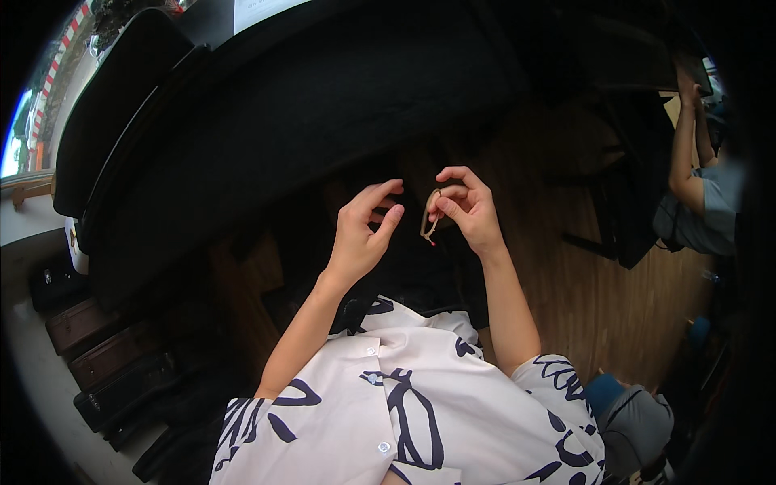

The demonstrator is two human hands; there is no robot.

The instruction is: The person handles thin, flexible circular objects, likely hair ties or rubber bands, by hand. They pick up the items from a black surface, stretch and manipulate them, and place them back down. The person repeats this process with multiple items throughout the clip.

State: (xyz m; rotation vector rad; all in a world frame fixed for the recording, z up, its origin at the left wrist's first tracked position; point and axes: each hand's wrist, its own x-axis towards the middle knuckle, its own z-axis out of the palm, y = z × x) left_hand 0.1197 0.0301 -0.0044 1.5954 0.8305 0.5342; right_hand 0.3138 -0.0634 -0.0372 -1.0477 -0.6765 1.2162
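In front of my chest, both hands are raised over the dark space by the black surface. My right hand (477,217) pinches a thin tan loop (424,222) between thumb and index finger. The loop looks like a bracelet or cord and hangs toward the left, with a small reddish bit at its lower end. Its exact kind is too small to tell. To the left and apart from the loop, my left hand (361,234) has its fingers loosely bent, thumb and fingers separated, with nothing visible between them.
A wide black surface (323,89) stretches ahead, with a white sheet (263,11) at its far edge. Several dark cases (117,356) line the lower left. On the right, another person (697,194) sits beyond the wooden floor (566,315).
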